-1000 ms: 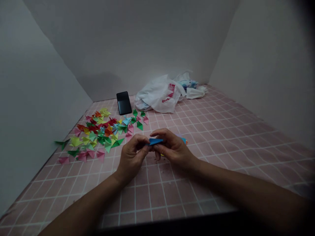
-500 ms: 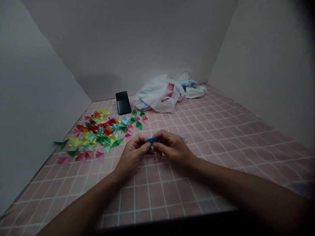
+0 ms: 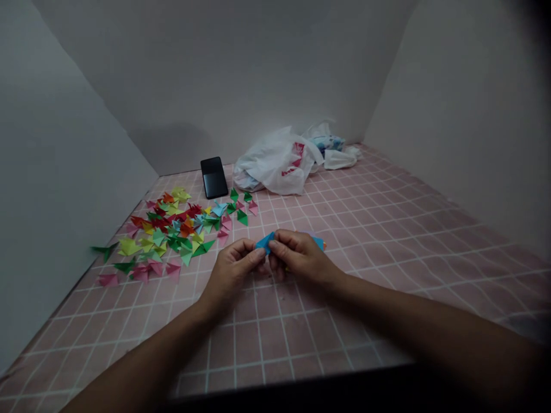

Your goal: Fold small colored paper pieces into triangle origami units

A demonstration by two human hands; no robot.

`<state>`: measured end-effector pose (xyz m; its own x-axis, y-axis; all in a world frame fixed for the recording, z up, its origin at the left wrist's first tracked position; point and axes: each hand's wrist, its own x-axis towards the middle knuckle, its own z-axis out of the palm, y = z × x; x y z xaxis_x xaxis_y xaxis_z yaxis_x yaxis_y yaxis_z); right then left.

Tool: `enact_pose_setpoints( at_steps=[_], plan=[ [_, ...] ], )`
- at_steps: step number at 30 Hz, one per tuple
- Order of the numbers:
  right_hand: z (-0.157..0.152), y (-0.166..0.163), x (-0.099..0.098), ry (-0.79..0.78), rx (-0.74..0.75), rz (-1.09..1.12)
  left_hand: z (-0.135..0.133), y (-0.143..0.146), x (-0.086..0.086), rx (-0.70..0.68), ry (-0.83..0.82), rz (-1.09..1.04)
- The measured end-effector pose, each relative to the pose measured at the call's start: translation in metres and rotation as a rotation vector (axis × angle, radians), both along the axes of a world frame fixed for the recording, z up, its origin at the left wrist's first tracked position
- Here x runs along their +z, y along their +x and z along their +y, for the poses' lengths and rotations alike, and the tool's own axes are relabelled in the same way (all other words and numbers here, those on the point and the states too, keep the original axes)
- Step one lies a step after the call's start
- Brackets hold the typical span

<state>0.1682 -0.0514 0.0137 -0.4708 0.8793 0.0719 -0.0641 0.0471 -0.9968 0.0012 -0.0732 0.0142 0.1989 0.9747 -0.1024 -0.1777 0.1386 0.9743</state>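
My left hand point(image 3: 232, 271) and my right hand point(image 3: 301, 257) meet near the middle of the mat. Between their fingertips they pinch a folded piece of blue origami paper point(image 3: 265, 242). Behind my right hand shows another blue paper edge point(image 3: 318, 242), with a bit of orange beside it, and a yellow scrap point(image 3: 286, 269) peeks out below. I cannot tell whether these belong to the pinched piece. To the left of my left hand lies a spread of many small folded paper triangles point(image 3: 186, 229) in mixed colours.
A pink grid-patterned mat point(image 3: 365, 246) covers the floor between white walls point(image 3: 64, 143). A black smartphone point(image 3: 214, 177) lies at the far edge. Next to it sits a crumpled white plastic bag point(image 3: 275, 166), with more white plastic and tissue point(image 3: 340, 159) to its right.
The blue paper has turned from lying nearly flat to a more upright tilt between my fingers. My hands have drawn closer together, and the view has shifted slightly.
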Motion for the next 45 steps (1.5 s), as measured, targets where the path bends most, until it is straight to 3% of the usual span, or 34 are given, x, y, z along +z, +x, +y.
enact_pose_setpoints(
  at_steps=[5,10,21,24,30,33,40,45],
  plan=[
    [0.0017,0.0002,-0.0022,-0.148,-0.02,0.082,0.0007,0.0003,0.0021,-0.056,-0.04,0.048],
    [0.0019,0.0019,0.0035,-0.155,-0.121,0.049,0.0023,-0.0005,0.0035,-0.075,-0.024,0.112],
    [0.0087,0.0046,0.0022,-0.143,-0.268,0.117,0.0072,-0.0044,0.0041,0.078,-0.035,0.115],
    [0.0071,0.0038,0.0025,-0.112,-0.232,0.054,0.0062,-0.0035,0.0051,0.129,-0.024,0.093],
    [-0.0007,0.0006,0.0021,-0.103,-0.105,-0.008,0.0042,-0.0006,0.0021,-0.066,-0.002,0.125],
    [-0.0011,0.0012,0.0017,-0.15,-0.067,0.051,0.0045,-0.0009,0.0009,-0.074,-0.006,0.079],
    [0.0041,0.0026,0.0021,-0.117,-0.045,0.26,0.0035,-0.0003,0.0083,-0.045,-0.179,-0.194],
    [0.0048,-0.0008,-0.0001,-0.061,0.088,0.2,0.0024,-0.0002,0.0082,-0.138,-0.287,-0.277]
  ],
)
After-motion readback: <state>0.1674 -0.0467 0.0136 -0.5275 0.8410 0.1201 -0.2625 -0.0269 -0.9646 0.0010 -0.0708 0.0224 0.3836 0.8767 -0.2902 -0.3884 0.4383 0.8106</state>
